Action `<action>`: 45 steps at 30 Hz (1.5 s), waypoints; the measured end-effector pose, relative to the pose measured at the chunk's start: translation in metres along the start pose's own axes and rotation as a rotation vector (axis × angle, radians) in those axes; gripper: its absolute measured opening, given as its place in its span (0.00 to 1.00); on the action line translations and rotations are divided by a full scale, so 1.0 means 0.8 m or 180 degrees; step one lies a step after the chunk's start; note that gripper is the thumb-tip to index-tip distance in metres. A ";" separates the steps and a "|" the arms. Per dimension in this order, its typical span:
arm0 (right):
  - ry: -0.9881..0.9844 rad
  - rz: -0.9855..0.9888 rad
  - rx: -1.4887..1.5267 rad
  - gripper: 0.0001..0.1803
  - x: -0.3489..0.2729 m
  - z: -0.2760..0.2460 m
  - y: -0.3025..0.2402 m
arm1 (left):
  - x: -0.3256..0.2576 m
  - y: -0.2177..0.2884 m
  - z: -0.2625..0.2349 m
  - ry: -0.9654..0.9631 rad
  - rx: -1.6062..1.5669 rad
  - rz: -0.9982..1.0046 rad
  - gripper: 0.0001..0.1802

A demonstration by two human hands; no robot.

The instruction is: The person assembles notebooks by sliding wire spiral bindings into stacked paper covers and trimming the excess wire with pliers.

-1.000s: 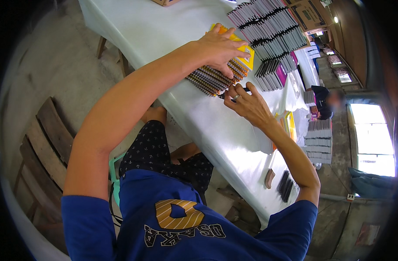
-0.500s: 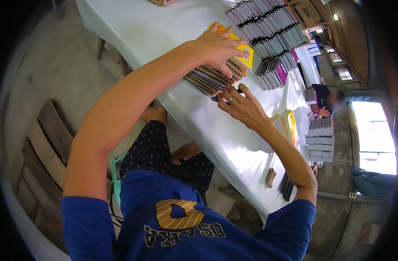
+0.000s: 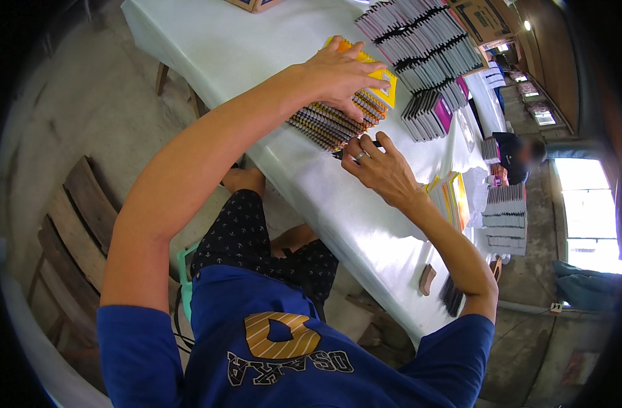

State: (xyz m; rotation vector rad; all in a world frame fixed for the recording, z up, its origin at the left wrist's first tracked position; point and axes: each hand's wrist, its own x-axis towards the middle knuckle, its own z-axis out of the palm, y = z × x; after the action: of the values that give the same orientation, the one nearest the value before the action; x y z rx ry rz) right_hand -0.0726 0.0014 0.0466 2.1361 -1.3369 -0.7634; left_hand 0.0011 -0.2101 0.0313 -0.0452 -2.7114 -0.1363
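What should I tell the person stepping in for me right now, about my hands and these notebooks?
Left hand: palm down on top of the stack of yellow spiral notebooks, pressing it to the white table.
Right hand: at the stack's near end, fingers curled against the spiral edges; not gripping anything separate.
Done: the notebooks lie gathered in one fanned stack under the left hand.
Left: the edges are not yet flush, so squaring probably remains.
Nearby: large rows of grey booklets behind the stack, a smaller pile with a pink cover to its right, and another person at the far end.
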 end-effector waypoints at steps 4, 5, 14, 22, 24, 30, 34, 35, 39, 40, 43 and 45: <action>0.0220 -0.0234 -0.0127 0.12 -0.001 0.012 0.014 | 0.001 0.003 0.000 0.0010 -0.0002 -0.0025 0.42; 0.0265 -0.0275 -0.0110 0.11 0.001 0.013 0.015 | 0.001 0.002 0.001 0.0006 0.0007 -0.0034 0.42; -0.0194 -0.0365 0.0031 0.07 0.025 -0.009 -0.003 | -0.001 0.001 0.000 0.0014 0.0021 -0.0031 0.42; -0.1438 0.0105 -0.0130 0.04 0.074 -0.038 -0.030 | -0.001 0.001 0.002 0.0056 0.0034 -0.0003 0.42; -0.2043 0.0236 0.0165 0.07 0.085 -0.042 -0.036 | 0.002 0.002 0.001 0.0029 0.0042 -0.0008 0.42; -0.1202 0.1487 0.1084 0.16 -0.022 -0.023 -0.051 | 0.003 0.004 -0.002 -0.0046 0.0045 -0.0015 0.45; -0.0515 0.1999 0.2208 0.20 -0.093 0.030 -0.069 | -0.007 0.005 -0.008 0.0444 0.0235 0.0071 0.46; -0.0437 0.2056 0.2187 0.20 -0.096 0.038 -0.057 | -0.009 0.008 -0.018 0.0453 0.0309 0.0129 0.46; 0.1550 0.3651 0.4049 0.28 -0.069 0.086 0.027 | -0.082 0.043 -0.003 0.2621 -0.2216 -0.1512 0.43; 0.1724 0.3833 0.4701 0.34 -0.045 0.101 0.054 | -0.116 0.048 0.013 0.2618 -0.2119 -0.1455 0.43; 0.1556 0.3287 0.6409 0.50 -0.002 0.160 0.109 | -0.164 0.098 0.043 0.1417 -0.5258 -0.4145 0.44; 0.1136 0.3128 0.7661 0.51 0.014 0.218 0.126 | -0.133 0.132 0.054 0.1288 -0.5830 -0.3966 0.46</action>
State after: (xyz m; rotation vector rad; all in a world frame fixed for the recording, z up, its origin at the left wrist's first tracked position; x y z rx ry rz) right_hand -0.2518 -0.0689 -0.0130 1.3144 -2.9062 2.5926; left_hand 0.0859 -0.1019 -0.0423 0.9246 -0.9932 -2.3487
